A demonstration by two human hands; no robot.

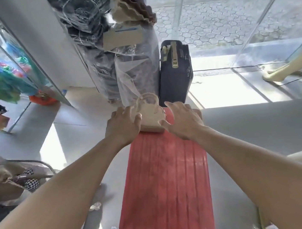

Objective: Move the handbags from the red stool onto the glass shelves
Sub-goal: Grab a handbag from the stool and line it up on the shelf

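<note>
A small beige handbag point(151, 117) with two loop handles stands at the far end of the long red stool point(165, 183). My left hand point(123, 124) rests against the bag's left side, fingers curved around it. My right hand point(181, 119) is at the bag's right side with fingers spread, thumb near its corner. Glass shelf panels point(259, 22) rise at the upper right.
A dark suitcase point(175, 73) stands just beyond the stool, beside a tall plastic-wrapped bundle of bags point(114, 49). Colourful items hang on the left behind a glass panel point(4, 73). A basket with checkered items point(20, 180) sits lower left. Paper scraps lie on the floor.
</note>
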